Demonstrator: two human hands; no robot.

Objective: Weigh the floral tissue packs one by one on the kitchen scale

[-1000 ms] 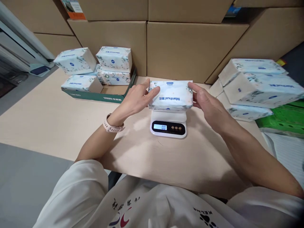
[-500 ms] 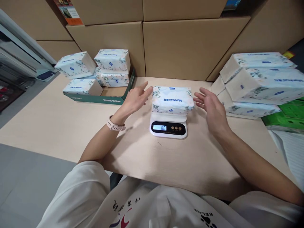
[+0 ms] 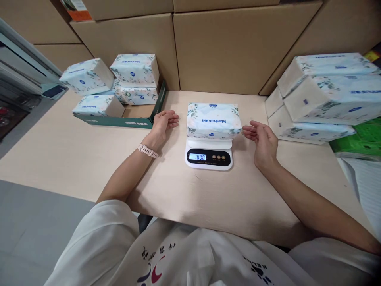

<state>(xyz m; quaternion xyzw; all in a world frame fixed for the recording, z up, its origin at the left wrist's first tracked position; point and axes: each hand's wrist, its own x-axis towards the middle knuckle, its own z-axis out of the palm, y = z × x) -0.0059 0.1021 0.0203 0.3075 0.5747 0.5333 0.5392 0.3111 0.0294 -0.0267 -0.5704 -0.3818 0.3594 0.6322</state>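
A tissue pack [image 3: 213, 121] with a floral wrapper rests on the white digital scale [image 3: 208, 166], whose lit display appears to read 100.0. To its left, my left hand [image 3: 163, 124] is apart from the pack, fingers loosely curved and holding nothing. My right hand [image 3: 263, 141] is on the other side, palm turned inward and fingers extended, its fingertips very close to the pack's right edge. Whether those fingertips touch it I cannot tell. Neither hand grips anything.
A shallow green carton [image 3: 119, 121] with several tissue packs [image 3: 135, 70] stands at the left of the wooden table [image 3: 166, 190]. More packs [image 3: 336, 99] are stacked at the right, near bright green packaging [image 3: 361, 139]. Large cardboard boxes [image 3: 238, 51] line the back.
My left hand has drawn away from the pack, toward the left. My right hand has shifted slightly lower. The scale's reading has gone from 0.0 to about 100.0.
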